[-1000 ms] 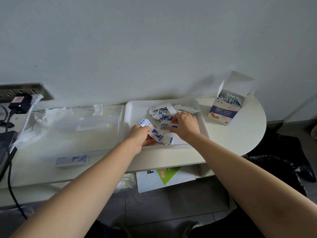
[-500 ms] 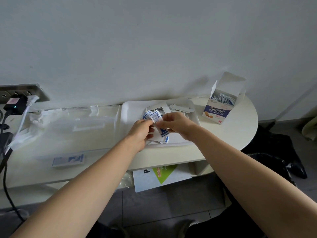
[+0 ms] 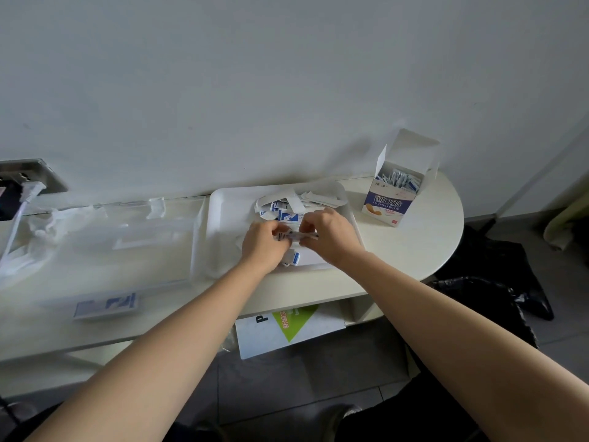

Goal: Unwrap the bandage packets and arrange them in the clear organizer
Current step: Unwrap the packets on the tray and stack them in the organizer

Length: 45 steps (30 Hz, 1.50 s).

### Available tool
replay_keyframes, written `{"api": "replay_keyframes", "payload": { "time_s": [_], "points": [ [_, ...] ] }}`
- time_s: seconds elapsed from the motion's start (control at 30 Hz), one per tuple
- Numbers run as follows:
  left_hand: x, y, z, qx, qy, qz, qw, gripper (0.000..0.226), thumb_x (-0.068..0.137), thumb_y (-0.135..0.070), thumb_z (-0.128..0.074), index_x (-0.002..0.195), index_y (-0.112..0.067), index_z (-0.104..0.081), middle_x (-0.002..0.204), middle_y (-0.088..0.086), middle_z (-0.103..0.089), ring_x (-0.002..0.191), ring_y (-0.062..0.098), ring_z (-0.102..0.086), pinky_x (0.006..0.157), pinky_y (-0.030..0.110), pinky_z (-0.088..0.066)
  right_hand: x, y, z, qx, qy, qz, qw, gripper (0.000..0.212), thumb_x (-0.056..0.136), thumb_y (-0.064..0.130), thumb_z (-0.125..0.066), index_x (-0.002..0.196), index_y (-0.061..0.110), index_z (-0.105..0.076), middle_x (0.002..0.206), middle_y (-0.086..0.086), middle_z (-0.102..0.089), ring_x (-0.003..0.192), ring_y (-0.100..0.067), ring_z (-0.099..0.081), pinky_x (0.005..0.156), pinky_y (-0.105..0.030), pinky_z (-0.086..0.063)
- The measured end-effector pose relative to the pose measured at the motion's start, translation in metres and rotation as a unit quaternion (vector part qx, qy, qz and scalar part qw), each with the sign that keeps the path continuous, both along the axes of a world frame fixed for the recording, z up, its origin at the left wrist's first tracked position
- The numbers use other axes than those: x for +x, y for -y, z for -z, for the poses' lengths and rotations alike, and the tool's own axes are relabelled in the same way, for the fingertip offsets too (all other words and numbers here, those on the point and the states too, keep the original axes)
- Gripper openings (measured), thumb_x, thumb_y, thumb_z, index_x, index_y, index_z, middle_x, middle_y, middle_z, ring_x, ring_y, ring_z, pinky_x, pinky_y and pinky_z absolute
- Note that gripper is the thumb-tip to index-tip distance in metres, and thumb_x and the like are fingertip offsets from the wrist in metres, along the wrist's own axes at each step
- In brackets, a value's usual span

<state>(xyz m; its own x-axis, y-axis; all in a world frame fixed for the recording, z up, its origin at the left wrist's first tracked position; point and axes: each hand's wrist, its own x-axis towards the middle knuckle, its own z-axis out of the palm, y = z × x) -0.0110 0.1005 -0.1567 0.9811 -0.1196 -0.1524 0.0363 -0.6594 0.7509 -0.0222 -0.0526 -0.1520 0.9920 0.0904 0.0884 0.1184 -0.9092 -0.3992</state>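
Note:
My left hand point(image 3: 263, 247) and my right hand point(image 3: 328, 236) meet over the white tray point(image 3: 223, 212) and together pinch one small bandage packet point(image 3: 294, 235), held edge-on between the fingertips. Blue-and-white packets point(image 3: 285, 215) and torn white wrapper strips point(image 3: 315, 197) lie piled in the tray behind and under my hands. The clear organizer point(image 3: 153, 237) sits just left of the tray. An open bandage box point(image 3: 393, 193) full of packets stands to the right of the tray.
A flat blue-and-white packet point(image 3: 106, 304) lies near the table's front edge on the left. Crumpled clear plastic point(image 3: 38, 244) and a wall socket with a plug point(image 3: 22, 186) are at far left. A white-and-green box point(image 3: 287, 327) sits under the table; black bags point(image 3: 497, 301) on the floor right.
My hands lifted one packet from the tray pile and brought it together between both sets of fingertips; it is now turned edge-on.

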Motion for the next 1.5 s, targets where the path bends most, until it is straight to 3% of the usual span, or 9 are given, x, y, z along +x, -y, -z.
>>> {"api": "replay_keyframes", "payload": {
  "time_s": [0.23, 0.4, 0.53, 0.67, 0.83, 0.97, 1.1, 1.33, 1.5],
  "points": [
    [0.003, -0.001, 0.007, 0.013, 0.002, 0.017, 1.000, 0.030, 0.081, -0.013, -0.067, 0.110, -0.022, -0.069, 0.118, 0.002, -0.062, 0.105, 0.018, -0.057, 0.091, 0.031, -0.048, -0.003, 0.023, 0.007, 0.011, -0.067, 0.019, 0.998, 0.038, 0.072, 0.039, -0.079, 0.102, 0.022, -0.063, 0.097, 0.003, -0.055, 0.084, -0.015, -0.054, 0.069, -0.029, -0.046],
    [0.002, 0.006, 0.005, -0.013, 0.004, 0.036, 0.999, 0.028, 0.081, -0.009, -0.065, 0.105, -0.021, -0.071, 0.107, -0.003, -0.068, 0.097, 0.015, -0.060, 0.082, 0.024, -0.047, -0.003, 0.029, 0.006, 0.092, -0.109, 0.028, 0.989, 0.018, 0.074, 0.019, -0.076, 0.090, 0.016, -0.068, 0.085, 0.001, -0.061, 0.073, -0.015, -0.053, 0.062, -0.024, -0.043],
    [0.002, 0.011, 0.005, -0.013, 0.010, 0.030, 0.999, 0.025, 0.082, -0.010, -0.063, 0.102, -0.021, -0.073, 0.098, -0.001, -0.071, 0.092, 0.018, -0.062, 0.077, 0.025, -0.047, 0.000, 0.023, 0.007, 0.122, -0.120, 0.036, 0.985, 0.015, 0.074, 0.013, -0.075, 0.085, 0.019, -0.067, 0.083, 0.001, -0.062, 0.075, -0.017, -0.054, 0.072, -0.033, -0.049],
    [0.001, 0.010, 0.009, -0.002, 0.006, 0.039, 0.999, 0.024, 0.086, -0.012, -0.058, 0.103, -0.022, -0.072, 0.092, -0.001, -0.068, 0.088, 0.019, -0.061, 0.076, 0.028, -0.048, -0.002, 0.026, 0.009, 0.148, -0.128, 0.048, 0.980, 0.014, 0.076, 0.008, -0.073, 0.081, 0.020, -0.066, 0.077, 0.000, -0.061, 0.069, -0.015, -0.052, 0.062, -0.025, -0.043],
    [0.002, 0.008, 0.000, -0.020, 0.037, 0.031, 0.999, 0.023, 0.091, -0.012, -0.053, 0.103, -0.020, -0.071, 0.078, 0.000, -0.068, 0.072, 0.020, -0.065, 0.066, 0.029, -0.053, -0.003, 0.028, -0.004, 0.204, -0.096, 0.056, 0.973, 0.004, 0.080, 0.013, -0.073, 0.083, 0.012, -0.070, 0.062, 0.002, -0.064, 0.054, -0.006, -0.056, 0.058, -0.018, -0.046],
    [0.002, -0.001, -0.024, -0.038, 0.065, 0.029, 0.997, 0.020, 0.094, -0.014, -0.047, 0.100, -0.022, -0.065, 0.071, -0.006, -0.066, 0.049, 0.012, -0.063, 0.055, 0.026, -0.053, 0.000, 0.021, -0.019, 0.274, -0.080, 0.058, 0.957, 0.009, 0.079, 0.013, -0.075, 0.087, 0.009, -0.072, 0.065, -0.004, -0.069, 0.057, -0.012, -0.061, 0.060, -0.025, -0.052],
    [0.003, -0.032, -0.052, -0.029, 0.102, 0.020, 0.994, 0.021, 0.093, -0.014, -0.045, 0.098, -0.023, -0.064, 0.077, -0.003, -0.071, 0.052, 0.018, -0.065, 0.056, 0.023, -0.049, 0.008, -0.006, -0.036, 0.321, -0.050, 0.028, 0.945, 0.008, 0.081, 0.014, -0.073, 0.089, 0.014, -0.072, 0.069, -0.006, -0.070, 0.059, -0.013, -0.064, 0.062, -0.028, -0.052],
    [-0.004, -0.130, -0.089, 0.006, 0.123, -0.024, 0.992, 0.017, 0.092, -0.015, -0.051, 0.091, -0.025, -0.064, 0.072, -0.009, -0.071, 0.047, 0.015, -0.061, 0.048, 0.014, -0.042, 0.016, -0.096, -0.068, 0.291, 0.039, -0.046, 0.955, 0.012, 0.083, 0.013, -0.071, 0.093, 0.015, -0.077, 0.077, 0.007, -0.070, 0.060, 0.010, -0.058, 0.061, -0.009, -0.043],
    [-0.019, -0.203, -0.095, -0.001, 0.109, -0.092, 0.990, 0.007, 0.089, -0.022, -0.060, 0.091, -0.021, -0.067, 0.072, -0.008, -0.073, 0.050, 0.015, -0.066, 0.043, 0.017, -0.037, 0.022, -0.171, -0.073, 0.284, 0.001, -0.093, 0.954, 0.010, 0.081, 0.011, -0.072, 0.089, 0.014, -0.077, 0.073, -0.005, -0.073, 0.055, -0.005, -0.063, 0.061, -0.016, -0.051]
  ]
}}
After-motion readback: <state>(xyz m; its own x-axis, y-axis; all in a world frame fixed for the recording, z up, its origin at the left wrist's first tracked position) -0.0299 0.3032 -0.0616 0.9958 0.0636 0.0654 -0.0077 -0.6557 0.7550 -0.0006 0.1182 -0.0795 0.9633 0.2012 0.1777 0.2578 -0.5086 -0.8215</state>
